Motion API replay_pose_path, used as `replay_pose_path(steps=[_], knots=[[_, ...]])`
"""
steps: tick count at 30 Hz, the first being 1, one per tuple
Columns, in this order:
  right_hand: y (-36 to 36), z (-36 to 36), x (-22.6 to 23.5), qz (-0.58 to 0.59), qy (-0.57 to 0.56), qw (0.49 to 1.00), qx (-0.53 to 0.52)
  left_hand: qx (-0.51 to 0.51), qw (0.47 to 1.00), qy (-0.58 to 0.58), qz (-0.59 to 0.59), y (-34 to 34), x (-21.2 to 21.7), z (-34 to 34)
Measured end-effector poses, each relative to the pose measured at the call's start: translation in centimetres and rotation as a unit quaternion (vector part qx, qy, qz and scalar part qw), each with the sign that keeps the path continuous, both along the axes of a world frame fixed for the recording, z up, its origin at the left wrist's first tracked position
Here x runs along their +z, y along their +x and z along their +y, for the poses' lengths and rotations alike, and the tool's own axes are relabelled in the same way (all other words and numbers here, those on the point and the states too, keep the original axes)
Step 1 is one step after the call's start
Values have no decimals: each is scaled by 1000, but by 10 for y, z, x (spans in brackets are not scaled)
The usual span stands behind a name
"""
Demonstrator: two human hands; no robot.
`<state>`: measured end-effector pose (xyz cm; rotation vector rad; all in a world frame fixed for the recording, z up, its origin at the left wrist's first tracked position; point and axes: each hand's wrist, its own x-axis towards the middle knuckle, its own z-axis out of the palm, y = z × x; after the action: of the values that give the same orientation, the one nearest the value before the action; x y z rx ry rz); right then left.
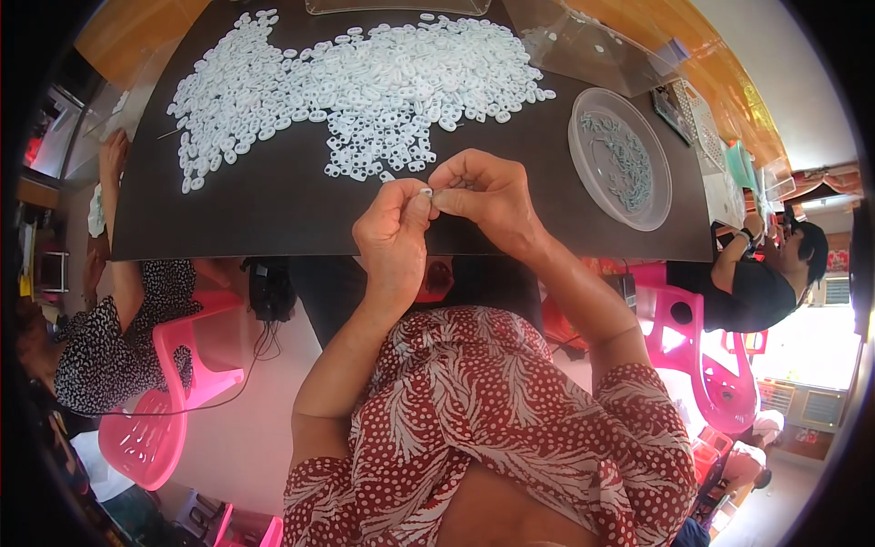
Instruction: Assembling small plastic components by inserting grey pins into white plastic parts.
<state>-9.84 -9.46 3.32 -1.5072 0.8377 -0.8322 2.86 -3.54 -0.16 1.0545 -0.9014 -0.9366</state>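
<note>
Red leaf-print sleeves sit closest, both forearms rising from the lower edge to meet above the near edge of the dark table (273, 219). Left hand (394, 239) has its fingers pinched nearly shut on a small white ring piece (425, 192), thumb and forefinger tight on it. Right hand (488, 193) is curled close, fingertips meeting the same piece from the other side; whether it holds a second small part I cannot tell. Judged step: fitting or pressing one piece together, mid-way. Next move probably calls for a steady squeeze with both thumbs lined up, no slip. Just beyond the hands lies a wide heap of white rings (365, 87) spread over the table. Right of it, well apart, a clear round dish (591, 109) holds greyish small parts. Co-workers sit at both sides on pink chairs.
</note>
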Motion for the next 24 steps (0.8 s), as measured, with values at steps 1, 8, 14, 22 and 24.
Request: replay_pose_path(steps=[1,8,14,22,24], knots=[[0,-1,-1,0,1,1000,1,-5,1000,16,3,2,2,0],[3,3,-2,3,-49,999,-8,-39,988,56,137,5,4,-3],[6,7,-4,95,-153,983,-46,-16,991,43,123,1,4,-1],[12,12,-12,146,-223,961,-74,11,997,19,80,-7,0,0],[13,12,-15,135,-238,959,-72,14,997,38,68,-4,0,1]])
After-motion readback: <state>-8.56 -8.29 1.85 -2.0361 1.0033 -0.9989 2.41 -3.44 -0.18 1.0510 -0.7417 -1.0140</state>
